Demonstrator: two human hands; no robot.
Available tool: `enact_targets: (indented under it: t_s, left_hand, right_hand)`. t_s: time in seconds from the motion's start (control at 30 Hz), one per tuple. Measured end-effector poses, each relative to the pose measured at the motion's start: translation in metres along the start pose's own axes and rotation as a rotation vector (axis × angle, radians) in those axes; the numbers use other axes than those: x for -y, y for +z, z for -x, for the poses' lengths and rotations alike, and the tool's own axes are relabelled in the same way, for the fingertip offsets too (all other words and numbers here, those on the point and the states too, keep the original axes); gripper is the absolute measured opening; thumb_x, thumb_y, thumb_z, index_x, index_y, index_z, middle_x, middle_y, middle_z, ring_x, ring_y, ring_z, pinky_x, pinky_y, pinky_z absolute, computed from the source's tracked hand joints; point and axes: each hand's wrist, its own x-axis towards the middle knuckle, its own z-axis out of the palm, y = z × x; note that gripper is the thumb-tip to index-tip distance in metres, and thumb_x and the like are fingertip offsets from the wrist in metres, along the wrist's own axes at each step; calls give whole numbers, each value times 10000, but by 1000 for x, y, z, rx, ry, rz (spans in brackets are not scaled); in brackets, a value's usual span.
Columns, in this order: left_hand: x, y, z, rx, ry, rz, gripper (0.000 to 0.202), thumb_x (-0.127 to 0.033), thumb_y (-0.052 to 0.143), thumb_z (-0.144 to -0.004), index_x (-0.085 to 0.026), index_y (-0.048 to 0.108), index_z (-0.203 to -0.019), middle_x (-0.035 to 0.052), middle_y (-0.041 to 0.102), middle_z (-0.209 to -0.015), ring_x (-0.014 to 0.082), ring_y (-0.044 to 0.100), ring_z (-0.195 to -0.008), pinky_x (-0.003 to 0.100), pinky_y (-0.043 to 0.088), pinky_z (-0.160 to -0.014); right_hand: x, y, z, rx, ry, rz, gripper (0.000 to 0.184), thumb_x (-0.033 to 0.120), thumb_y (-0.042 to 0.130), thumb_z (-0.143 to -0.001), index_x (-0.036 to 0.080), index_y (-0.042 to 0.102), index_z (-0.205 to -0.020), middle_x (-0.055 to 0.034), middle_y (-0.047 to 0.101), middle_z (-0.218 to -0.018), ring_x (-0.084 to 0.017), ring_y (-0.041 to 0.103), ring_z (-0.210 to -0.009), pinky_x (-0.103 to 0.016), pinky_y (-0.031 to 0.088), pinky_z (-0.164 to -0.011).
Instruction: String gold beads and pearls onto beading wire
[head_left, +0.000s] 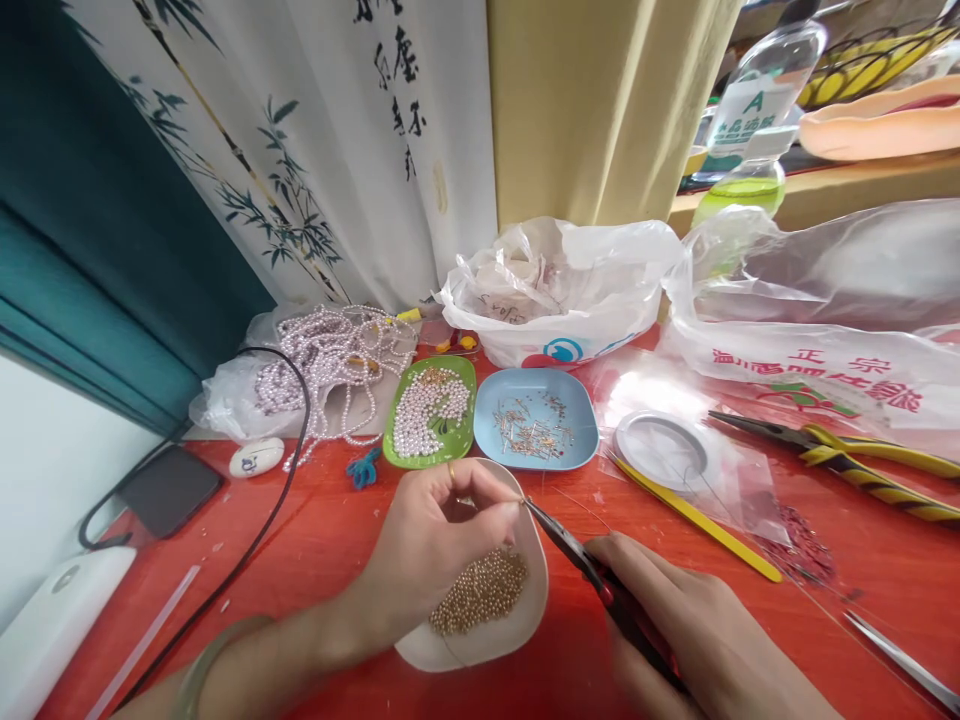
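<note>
My left hand (442, 545) is above a white dish (532, 600) of small gold beads (484, 590). Its thumb and forefinger pinch something tiny, perhaps a gold bead or a bit of wire, too small to make out. My right hand (682, 620) is wrapped round a pair of pliers (574, 550) with dark handles. The pliers' tip meets the left fingertips at the pinched piece. A thin thread or wire shows beside the jaws. Behind the hands stand a green dish (469, 400) of white pearl beads and a blue dish (517, 385) of small metal pins.
Pearl strands (337, 350) lie at the back left near a black cable (300, 420) and a phone (171, 488). To the right are yellow tweezers (697, 520), a wire spool (664, 450), yellow-black long-nose pliers (832, 450) and silver tweezers (900, 655). Plastic bags (570, 260) line the back.
</note>
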Motion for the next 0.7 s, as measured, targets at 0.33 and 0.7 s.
enact_targets:
  t_s: [0.33, 0.7]
  left_hand:
    - [4, 0, 0, 23, 13, -4, 91, -163, 612, -656, -151, 573, -575, -10, 575, -569, 81, 511, -524, 192, 428, -521]
    - [2, -2, -2, 19, -45, 60, 66, -184, 613, -653, -149, 578, -610, -13, 576, -529, 92, 521, -511, 218, 433, -542]
  right_hand:
    - [-2, -7, -1, 8, 42, -47, 165, 111, 366, -683, 224, 485, -694, -17, 601, -585, -141, 554, -474, -241, 455, -456]
    - [-16, -7, 19, 51, -12, -10, 272, 152, 449, -675, 219, 576, -906, -66, 637, -852, -212, 609, -762, -297, 508, -614]
